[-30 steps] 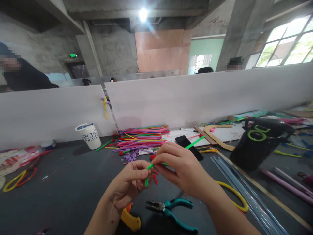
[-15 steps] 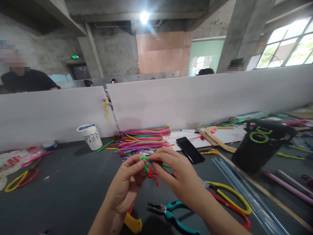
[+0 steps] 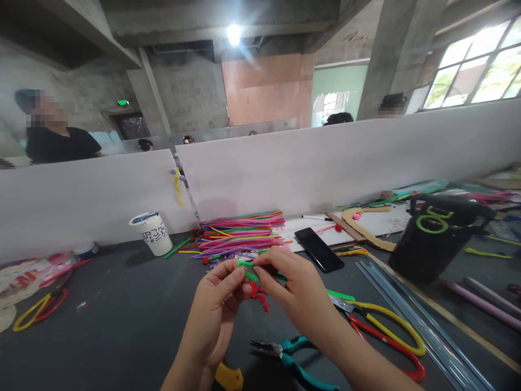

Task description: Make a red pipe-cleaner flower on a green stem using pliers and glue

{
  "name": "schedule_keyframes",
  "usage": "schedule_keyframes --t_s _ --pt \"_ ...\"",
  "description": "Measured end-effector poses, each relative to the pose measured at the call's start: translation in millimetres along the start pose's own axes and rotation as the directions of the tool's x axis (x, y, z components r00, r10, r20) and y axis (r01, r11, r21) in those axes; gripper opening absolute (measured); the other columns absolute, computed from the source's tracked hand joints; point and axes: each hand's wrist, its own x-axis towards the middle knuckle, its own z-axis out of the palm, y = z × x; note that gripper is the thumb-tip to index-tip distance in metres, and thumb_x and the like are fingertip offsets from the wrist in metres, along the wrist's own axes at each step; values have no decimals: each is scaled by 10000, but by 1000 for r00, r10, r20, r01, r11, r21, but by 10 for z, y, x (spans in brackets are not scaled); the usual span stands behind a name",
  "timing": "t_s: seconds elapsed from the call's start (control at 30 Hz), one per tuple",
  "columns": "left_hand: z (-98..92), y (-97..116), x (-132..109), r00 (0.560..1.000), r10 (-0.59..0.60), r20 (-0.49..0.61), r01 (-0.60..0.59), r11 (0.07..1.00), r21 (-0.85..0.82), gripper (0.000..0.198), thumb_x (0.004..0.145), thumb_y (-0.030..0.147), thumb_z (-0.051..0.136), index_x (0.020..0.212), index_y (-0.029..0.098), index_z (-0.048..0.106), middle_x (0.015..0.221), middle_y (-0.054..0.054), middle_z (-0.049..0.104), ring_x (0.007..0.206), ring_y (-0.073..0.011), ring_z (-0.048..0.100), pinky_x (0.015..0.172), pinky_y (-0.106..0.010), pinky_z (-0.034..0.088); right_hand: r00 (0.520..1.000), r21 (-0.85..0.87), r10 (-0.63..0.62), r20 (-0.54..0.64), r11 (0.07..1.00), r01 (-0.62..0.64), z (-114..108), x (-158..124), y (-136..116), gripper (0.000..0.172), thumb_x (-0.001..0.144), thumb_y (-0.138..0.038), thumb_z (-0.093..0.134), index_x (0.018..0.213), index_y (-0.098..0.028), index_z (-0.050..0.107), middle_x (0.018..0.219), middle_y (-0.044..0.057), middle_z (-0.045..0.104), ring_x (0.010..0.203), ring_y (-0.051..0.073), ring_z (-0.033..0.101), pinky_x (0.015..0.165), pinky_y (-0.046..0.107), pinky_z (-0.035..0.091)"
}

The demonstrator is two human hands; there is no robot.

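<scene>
Hands: two, left hand (image 3: 222, 296) and right hand (image 3: 295, 279); bent green strip (image 3: 245, 264), one so far as shows. Scissors two pairs, left scissors (image 3: 31, 308) and right scissors (image 3: 385, 339); teal pliers (image 3: 299, 343), phone (image 3: 319, 250), white cup (image 3: 153, 236), pen (image 3: 315, 218), black container (image 3: 431, 255), one each. Pinkish tubes (image 3: 480, 302) at right, two; heaped coloured stems (image 3: 240, 234) many and clear rods (image 3: 415, 326) several, overlapping past exact count.

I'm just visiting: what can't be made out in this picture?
In the head view:
- Green strip: partly hidden by the right hand's fingers.
- Scissors: blade tips hidden behind the right arm.
- Yellow handle: cut off by the bottom edge.
- Cup: markings too small to read.
</scene>
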Motion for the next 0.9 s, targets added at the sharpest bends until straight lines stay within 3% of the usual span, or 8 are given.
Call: schedule_keyframes --t_s 0.23,0.53,0.73,0.9 --pt "15 -18 -14 992 114 -56 -110 991 73 172 567 166 838 670 124 707 582 5 685 483 -63 601 494 -127 496 998 55 62 13 997 -63 3 -7 -45 107 830 -149 543 754 -189 606 707 -22 617 654 112 553 586 211 385" --pt "0 -44 -14 946 291 -141 -267 950 164 200 538 208 849 675 165 709 589 15 703 529 -101 647 554 -163 529 988 218 141 68 964 -153 -9 41 -53 129 809 -144 529 783 -187 648 718 -14 661 667 116 588 616 209 431" --pt "28 -74 -20 937 311 -159 -289 946 149 177 539 197 843 645 159 706 600 14 695 574 -99 626 586 -170 525 998 127 68 13 989 -69 43 0 -52 50 794 -182 607 796 -192 657 776 0 674 711 131 593 663 241 435" --pt "-1 -124 -17 936 322 -146 -297 940 166 117 597 181 809 642 169 702 618 33 670 597 -85 596 617 -158 499 986 95 137 100 985 -146 44 38 -3 116 814 -134 537 749 -178 623 695 -12 639 639 116 559 593 223 416"
